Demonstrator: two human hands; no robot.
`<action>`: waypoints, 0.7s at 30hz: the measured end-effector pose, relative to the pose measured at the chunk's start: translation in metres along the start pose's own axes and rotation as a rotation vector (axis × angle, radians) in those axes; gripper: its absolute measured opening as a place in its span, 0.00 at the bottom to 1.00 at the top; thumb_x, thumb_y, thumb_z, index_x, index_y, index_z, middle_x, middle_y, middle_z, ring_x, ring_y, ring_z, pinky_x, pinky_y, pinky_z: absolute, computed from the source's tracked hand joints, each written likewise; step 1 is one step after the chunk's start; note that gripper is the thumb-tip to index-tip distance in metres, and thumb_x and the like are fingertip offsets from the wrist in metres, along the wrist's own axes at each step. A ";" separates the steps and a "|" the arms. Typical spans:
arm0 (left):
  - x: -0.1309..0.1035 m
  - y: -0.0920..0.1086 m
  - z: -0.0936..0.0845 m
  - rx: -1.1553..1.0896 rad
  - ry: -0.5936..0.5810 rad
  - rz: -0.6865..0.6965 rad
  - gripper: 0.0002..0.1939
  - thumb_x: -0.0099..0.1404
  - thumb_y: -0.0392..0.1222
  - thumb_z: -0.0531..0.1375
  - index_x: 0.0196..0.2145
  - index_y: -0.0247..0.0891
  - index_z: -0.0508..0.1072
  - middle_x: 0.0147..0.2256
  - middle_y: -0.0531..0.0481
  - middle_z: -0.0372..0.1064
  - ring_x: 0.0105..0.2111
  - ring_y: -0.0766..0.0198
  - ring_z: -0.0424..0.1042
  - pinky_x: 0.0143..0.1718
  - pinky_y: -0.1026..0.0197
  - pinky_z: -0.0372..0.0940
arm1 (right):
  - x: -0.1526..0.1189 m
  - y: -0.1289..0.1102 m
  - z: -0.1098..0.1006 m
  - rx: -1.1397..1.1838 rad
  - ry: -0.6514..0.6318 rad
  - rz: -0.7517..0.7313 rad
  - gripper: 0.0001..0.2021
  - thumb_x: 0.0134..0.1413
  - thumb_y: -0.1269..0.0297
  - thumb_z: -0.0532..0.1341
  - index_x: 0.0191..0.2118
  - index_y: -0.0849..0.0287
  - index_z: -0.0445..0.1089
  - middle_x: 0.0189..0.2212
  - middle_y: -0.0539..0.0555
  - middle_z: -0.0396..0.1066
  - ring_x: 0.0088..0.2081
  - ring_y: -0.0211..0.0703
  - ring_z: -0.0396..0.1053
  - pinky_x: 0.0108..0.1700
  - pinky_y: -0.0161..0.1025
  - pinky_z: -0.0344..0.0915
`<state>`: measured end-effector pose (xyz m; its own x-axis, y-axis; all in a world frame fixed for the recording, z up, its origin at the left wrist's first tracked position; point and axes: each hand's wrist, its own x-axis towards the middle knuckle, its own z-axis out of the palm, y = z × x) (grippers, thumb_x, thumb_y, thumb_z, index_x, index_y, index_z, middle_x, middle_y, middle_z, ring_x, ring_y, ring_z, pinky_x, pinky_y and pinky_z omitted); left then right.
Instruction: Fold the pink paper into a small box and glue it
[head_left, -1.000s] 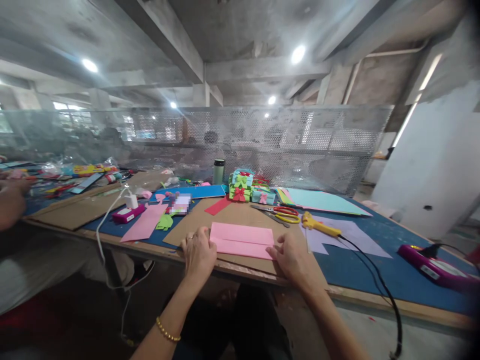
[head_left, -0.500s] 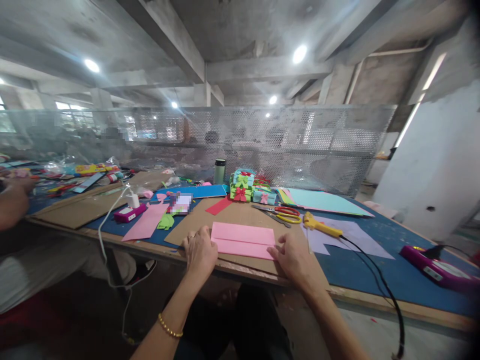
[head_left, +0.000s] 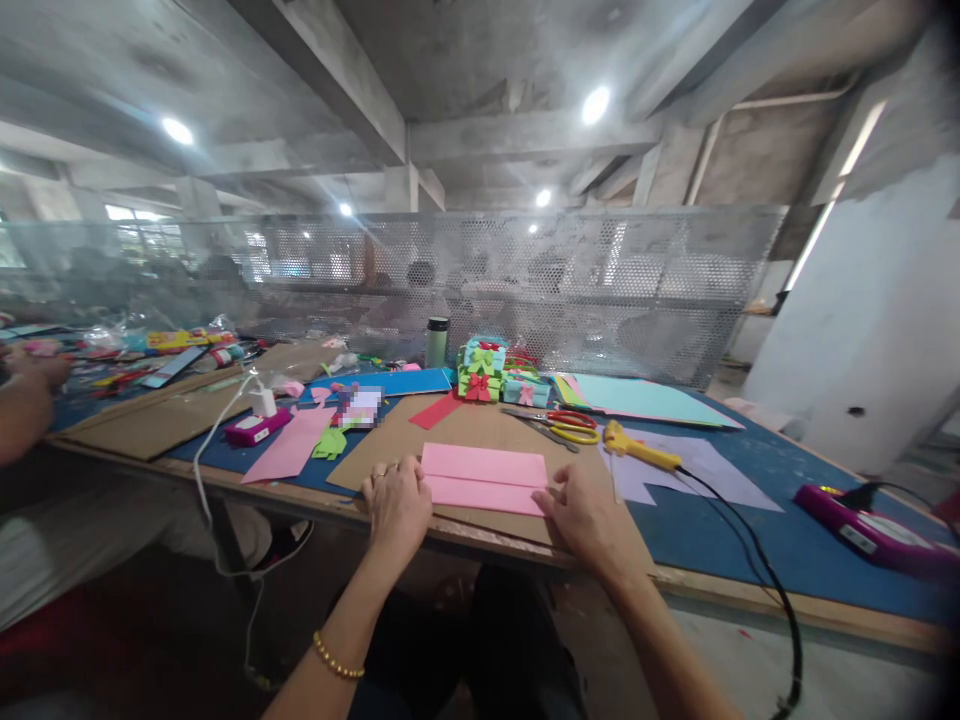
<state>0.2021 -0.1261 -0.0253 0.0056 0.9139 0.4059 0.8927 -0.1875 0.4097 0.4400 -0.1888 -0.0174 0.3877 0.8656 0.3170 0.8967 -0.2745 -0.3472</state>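
Observation:
A pink folded sheet (head_left: 484, 478), paper or thin foam, lies on the brown cardboard (head_left: 420, 425) near the table's front edge, with a fold line along its length. At its left end my left hand (head_left: 397, 505) is closed, thumb and fingers at the edge. My right hand (head_left: 581, 510) pinches the lower right corner between thumb and bent fingers. Beyond the sheet lie red-handled scissors (head_left: 574, 418) and yellow-handled scissors (head_left: 576, 435). A yellow glue gun (head_left: 641, 447) rests right of them on pale purple sheets (head_left: 720, 470).
Small bow-trimmed boxes (head_left: 480, 372) are stacked at the back beside a green bottle (head_left: 436, 343). Light blue sheets (head_left: 645, 400) lie back right. Purple power strips (head_left: 256, 428) with cables sit on both sides. A co-worker's arm (head_left: 26, 405) reaches in at far left. Perforated metal partition (head_left: 600, 290) stands behind.
Both hands keep nearly the same hold at the ends of the pink folded sheet. The whole view has shifted slightly; nothing was picked up or let go.

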 end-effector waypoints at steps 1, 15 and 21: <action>0.000 0.000 0.000 0.005 -0.006 0.003 0.08 0.63 0.33 0.54 0.36 0.40 0.72 0.38 0.45 0.73 0.47 0.49 0.64 0.45 0.51 0.53 | 0.000 0.000 0.000 0.007 -0.006 -0.003 0.13 0.58 0.57 0.58 0.44 0.58 0.61 0.32 0.54 0.73 0.34 0.48 0.71 0.31 0.37 0.53; -0.009 0.006 -0.008 0.253 0.071 0.306 0.14 0.67 0.40 0.52 0.33 0.38 0.78 0.40 0.39 0.70 0.44 0.50 0.64 0.46 0.47 0.52 | -0.004 -0.005 -0.005 0.009 -0.030 0.013 0.12 0.59 0.58 0.58 0.45 0.57 0.62 0.31 0.53 0.74 0.36 0.49 0.72 0.31 0.37 0.53; -0.012 0.021 -0.008 0.305 0.040 0.340 0.23 0.68 0.53 0.52 0.39 0.31 0.78 0.41 0.34 0.71 0.47 0.46 0.64 0.48 0.46 0.53 | -0.007 -0.008 -0.009 0.002 -0.050 0.031 0.12 0.60 0.58 0.59 0.46 0.57 0.62 0.34 0.55 0.75 0.37 0.49 0.73 0.31 0.37 0.53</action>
<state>0.2171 -0.1441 -0.0152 0.3094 0.8030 0.5094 0.9350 -0.3546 -0.0089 0.4320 -0.1959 -0.0091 0.4037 0.8767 0.2615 0.8842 -0.3005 -0.3578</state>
